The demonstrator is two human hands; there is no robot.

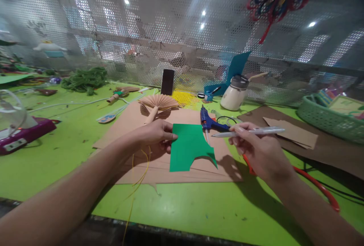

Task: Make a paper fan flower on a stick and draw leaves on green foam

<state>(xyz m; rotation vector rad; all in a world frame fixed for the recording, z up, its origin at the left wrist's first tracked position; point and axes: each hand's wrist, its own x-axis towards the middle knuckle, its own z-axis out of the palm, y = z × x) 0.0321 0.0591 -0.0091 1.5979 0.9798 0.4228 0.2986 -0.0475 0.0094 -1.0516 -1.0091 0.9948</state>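
Between the thumb and fingers of my left hand [159,136] is the left edge of a piece of green paper [187,147], its right side cut in curves. A silvery pen [256,131] is gripped in my right hand [253,145], its tip pointing left, apart from the paper. Just behind the green paper lies a blue hot glue gun [210,121]. A pleated brown paper fan [159,102] with a rolled handle rests beyond my left hand. Brown paper sheets [199,177] lie beneath. Red handles [318,187], probably of scissors, are partly hidden under my right hand.
A purple power strip [28,134] is at the left, with green strands [85,80] farther back. A phone [167,82] stands near the mesh wall. Yellow shreds [184,99], a white jug [233,96] and a green basket [330,119] line the back and right.
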